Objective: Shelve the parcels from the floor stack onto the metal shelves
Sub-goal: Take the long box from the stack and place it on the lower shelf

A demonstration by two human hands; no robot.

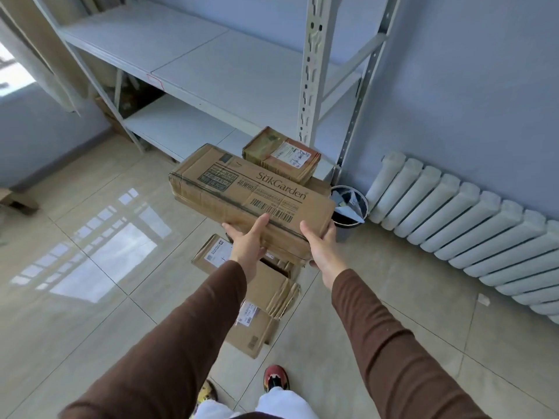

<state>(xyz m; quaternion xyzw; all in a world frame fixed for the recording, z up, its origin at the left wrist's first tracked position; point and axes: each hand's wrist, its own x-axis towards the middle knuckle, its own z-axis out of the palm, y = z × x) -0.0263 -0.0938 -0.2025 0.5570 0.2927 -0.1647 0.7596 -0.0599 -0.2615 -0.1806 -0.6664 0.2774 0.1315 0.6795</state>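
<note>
The long carton (251,195) is held above the floor stack (260,297), its long axis running far-left to near-right. Left hand (246,241) and right hand (322,247) grip its near end, thumbs on top; the fingers beneath are hidden. The metal shelves (211,74) lie beyond its far end

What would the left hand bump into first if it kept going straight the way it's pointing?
Probably nothing soon. The left hand, holding the SukGarden box, points toward the lower metal shelf, whose surface looks bare there; depth is unclear.
</note>
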